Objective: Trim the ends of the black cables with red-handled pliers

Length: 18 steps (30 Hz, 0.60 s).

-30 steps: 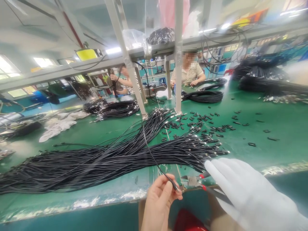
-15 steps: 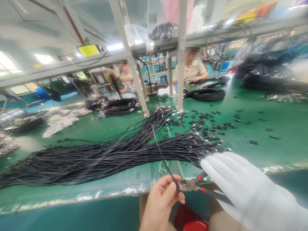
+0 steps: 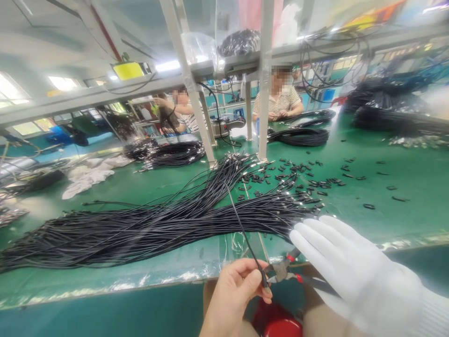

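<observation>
One thin black cable (image 3: pixel 245 236) is pinched near its end between thumb and fingers of the bare left hand (image 3: pixel 234 295), at 6 o'clock by the table edge. Small red-handled metal pliers (image 3: pixel 280 270) are gripped in the white-gloved right hand (image 3: pixel 351 271), nose just beside the cable tip. A large bundle of black cables (image 3: pixel 140 229) lies at 10 o'clock on the green bench mat (image 3: pixel 403 187); loose black sleeve pieces (image 3: pixel 298 180) are scattered at 1 o'clock. Risk: the tip may be missed or the thumb nipped, since the pliers' nose is set close to the fingers
</observation>
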Each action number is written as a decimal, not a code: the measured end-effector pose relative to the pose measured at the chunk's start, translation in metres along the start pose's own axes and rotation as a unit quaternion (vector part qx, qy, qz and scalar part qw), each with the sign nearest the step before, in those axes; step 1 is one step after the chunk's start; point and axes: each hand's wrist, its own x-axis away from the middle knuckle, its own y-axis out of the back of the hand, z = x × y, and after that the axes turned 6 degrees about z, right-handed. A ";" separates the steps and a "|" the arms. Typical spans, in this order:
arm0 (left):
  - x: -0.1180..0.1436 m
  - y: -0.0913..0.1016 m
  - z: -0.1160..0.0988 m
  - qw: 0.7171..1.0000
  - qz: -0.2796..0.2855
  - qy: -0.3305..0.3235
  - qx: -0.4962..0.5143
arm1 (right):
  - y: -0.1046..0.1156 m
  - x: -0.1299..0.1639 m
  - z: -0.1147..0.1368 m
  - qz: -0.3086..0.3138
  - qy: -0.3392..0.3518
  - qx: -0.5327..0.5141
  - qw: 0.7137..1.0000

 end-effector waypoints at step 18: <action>-0.002 -0.001 0.010 1.000 -0.010 -0.004 -0.026 | -0.032 0.025 0.012 0.042 -0.022 0.138 0.989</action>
